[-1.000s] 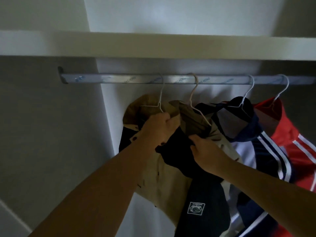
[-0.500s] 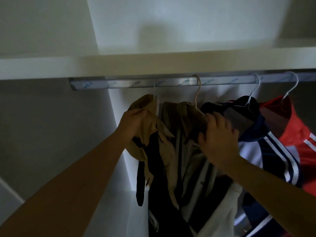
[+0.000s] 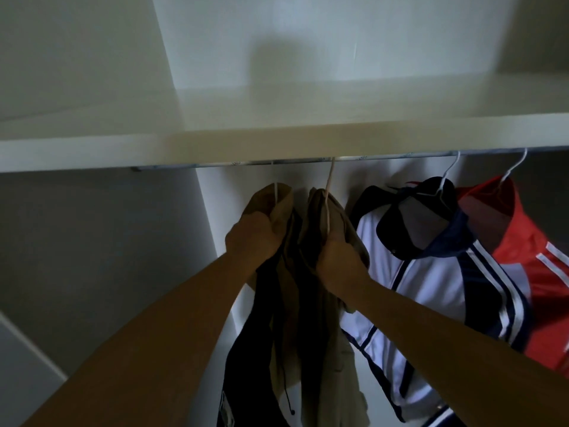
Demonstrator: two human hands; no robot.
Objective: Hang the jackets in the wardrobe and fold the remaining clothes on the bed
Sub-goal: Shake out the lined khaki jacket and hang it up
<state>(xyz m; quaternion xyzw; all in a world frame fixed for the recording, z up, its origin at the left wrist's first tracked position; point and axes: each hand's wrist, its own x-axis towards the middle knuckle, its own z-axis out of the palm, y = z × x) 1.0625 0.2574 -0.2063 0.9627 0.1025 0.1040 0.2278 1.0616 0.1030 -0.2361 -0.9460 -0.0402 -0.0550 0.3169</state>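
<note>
**Both hands close on the two tan jackets**

Half a second ago the right hand [image 3: 340,263] lay spread on a collar. Now its fingers curl round the khaki fabric jacket [image 3: 335,217] below the beige hanger [image 3: 330,183]. The left hand [image 3: 251,238] still grips the tan-and-navy hooded jacket [image 3: 283,201] just left of it. The white wardrobe shelf [image 3: 215,146] now hides most of the silver metal rail [image 3: 385,157]. Further right hang a navy-and-white striped jacket [image 3: 431,282] and a red jacket [image 3: 538,257].

I can read nothing: the blue print on the silver metal hanging rail [image 3: 385,156] is too blurred.
</note>
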